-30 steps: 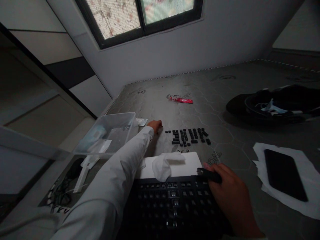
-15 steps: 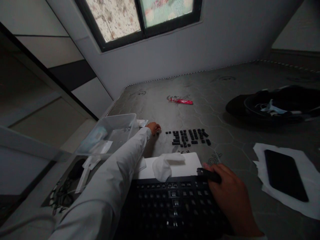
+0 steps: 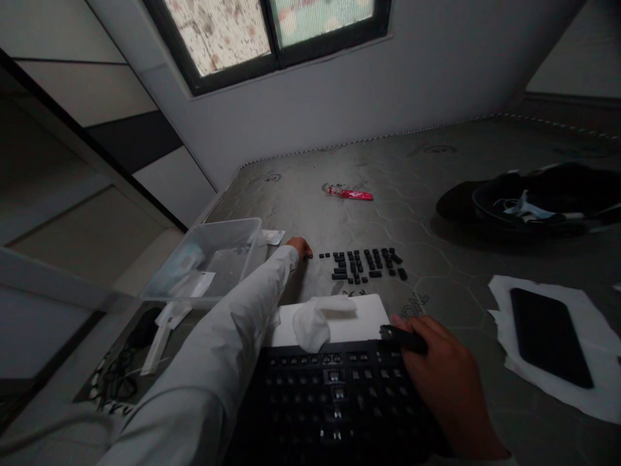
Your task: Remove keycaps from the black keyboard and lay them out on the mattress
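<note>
Gripping a black tool (image 3: 403, 338) in the right hand (image 3: 444, 372) at the near keyboard (image 3: 310, 382) while holding the left hand (image 3: 299, 247), with unclear grip, just left of farther keycaps (image 3: 375, 274), rowed probably for order.

Grey patterned surface (image 3: 295, 194); black keycaps (image 3: 375, 274), white paper (image 3: 592, 333)

We see a black plastic keyboard (image 3: 310, 395) and matt black plastic keys (image 3: 375, 274), a smooth, see-through plastic box (image 3: 255, 249), a crumpled, papery tissue (image 3: 310, 327), a matt cloth sleeve (image 3: 233, 317), and a smooth-faced slab (image 3: 552, 336) on white paper (image 3: 604, 353).
</note>
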Motion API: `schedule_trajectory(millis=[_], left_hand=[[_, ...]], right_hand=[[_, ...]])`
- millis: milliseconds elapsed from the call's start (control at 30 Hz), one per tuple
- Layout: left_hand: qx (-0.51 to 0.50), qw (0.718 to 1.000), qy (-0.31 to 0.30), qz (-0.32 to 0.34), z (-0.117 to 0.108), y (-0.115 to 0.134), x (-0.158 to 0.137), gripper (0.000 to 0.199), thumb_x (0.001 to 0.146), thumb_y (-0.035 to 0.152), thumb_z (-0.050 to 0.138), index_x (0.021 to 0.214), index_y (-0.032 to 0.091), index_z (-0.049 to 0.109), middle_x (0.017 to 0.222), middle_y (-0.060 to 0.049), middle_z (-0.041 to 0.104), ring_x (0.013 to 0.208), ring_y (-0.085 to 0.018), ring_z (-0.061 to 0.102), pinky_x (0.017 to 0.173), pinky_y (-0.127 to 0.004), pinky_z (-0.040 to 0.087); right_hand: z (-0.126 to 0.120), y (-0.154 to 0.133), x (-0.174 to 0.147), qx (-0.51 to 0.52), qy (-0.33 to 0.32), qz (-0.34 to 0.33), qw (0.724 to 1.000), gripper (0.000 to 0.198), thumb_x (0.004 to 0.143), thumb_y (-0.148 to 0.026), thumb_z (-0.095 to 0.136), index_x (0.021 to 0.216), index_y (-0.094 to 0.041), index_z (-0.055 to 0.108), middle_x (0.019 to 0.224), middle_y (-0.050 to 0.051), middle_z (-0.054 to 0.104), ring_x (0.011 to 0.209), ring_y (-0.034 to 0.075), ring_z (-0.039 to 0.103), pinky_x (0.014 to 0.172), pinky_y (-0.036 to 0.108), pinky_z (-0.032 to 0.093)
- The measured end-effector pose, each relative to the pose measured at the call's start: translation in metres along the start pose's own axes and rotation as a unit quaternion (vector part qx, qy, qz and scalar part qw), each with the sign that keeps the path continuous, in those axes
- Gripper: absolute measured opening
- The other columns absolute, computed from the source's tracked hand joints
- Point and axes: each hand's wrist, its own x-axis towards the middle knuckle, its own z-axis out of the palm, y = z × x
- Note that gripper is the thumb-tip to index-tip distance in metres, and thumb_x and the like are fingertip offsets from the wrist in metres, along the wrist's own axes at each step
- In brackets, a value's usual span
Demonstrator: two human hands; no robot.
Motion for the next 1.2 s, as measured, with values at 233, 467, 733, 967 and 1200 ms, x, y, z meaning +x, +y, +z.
schedule_trajectory(millis=[233, 467, 733, 967, 1200], left_hand=[[0.007, 1.000, 0.000, -0.023, 0.004, 0.002, 0.001, 0.025, 0.079, 0.036, 0.071, 0.100, 0.023, 0.077, 0.103, -0.006, 0.075, 0.100, -0.019, 0.068, 0.083, -0.019, 0.049], [0.011, 1.000, -0.003, -0.019, 0.006, -0.001, 0.004, 0.024, 0.081, 0.035, 0.069, 0.100, 0.024, 0.077, 0.100, -0.004, 0.075, 0.096, -0.017, 0.069, 0.080, -0.017, 0.049], [0.039, 0.998, 0.022, 0.049, -0.001, -0.007, 0.000, 0.029, 0.085, 0.040, 0.062, 0.108, 0.026, 0.074, 0.110, -0.005, 0.071, 0.103, -0.019, 0.065, 0.087, -0.020, 0.047], [0.081, 0.990, 0.030, 0.112, -0.003, -0.009, -0.008, 0.038, 0.072, 0.042, 0.075, 0.107, 0.027, 0.073, 0.119, -0.007, 0.063, 0.109, -0.024, 0.061, 0.093, -0.026, 0.046], [0.093, 0.986, 0.030, 0.136, 0.000, -0.007, -0.012, 0.031, 0.075, 0.039, 0.070, 0.103, 0.027, 0.076, 0.115, -0.006, 0.064, 0.102, -0.021, 0.063, 0.093, -0.025, 0.046]], right_hand=[[0.000, -0.001, 0.000, 0.018, -0.012, 0.011, 1.000, 0.041, 0.093, -0.049, 0.040, 0.064, -0.022, 0.051, 0.069, 0.000, 0.055, 0.067, 0.017, 0.053, 0.064, 0.029, 0.036], [-0.001, -0.002, 0.000, 0.023, -0.020, 0.020, 0.999, 0.042, 0.093, -0.050, 0.041, 0.063, -0.022, 0.052, 0.069, 0.000, 0.056, 0.066, 0.017, 0.053, 0.064, 0.030, 0.036], [-0.002, -0.002, 0.000, 0.021, -0.014, 0.009, 1.000, 0.042, 0.094, -0.049, 0.040, 0.064, -0.023, 0.052, 0.069, 0.001, 0.057, 0.066, 0.017, 0.054, 0.064, 0.029, 0.036], [-0.001, 0.000, 0.000, 0.010, -0.004, 0.000, 1.000, 0.041, 0.094, -0.047, 0.041, 0.064, -0.022, 0.052, 0.068, 0.001, 0.057, 0.065, 0.016, 0.053, 0.062, 0.029, 0.037], [-0.001, -0.003, 0.001, 0.019, -0.015, 0.010, 1.000, 0.041, 0.094, -0.048, 0.040, 0.064, -0.023, 0.051, 0.070, 0.001, 0.056, 0.067, 0.017, 0.054, 0.064, 0.030, 0.036]])
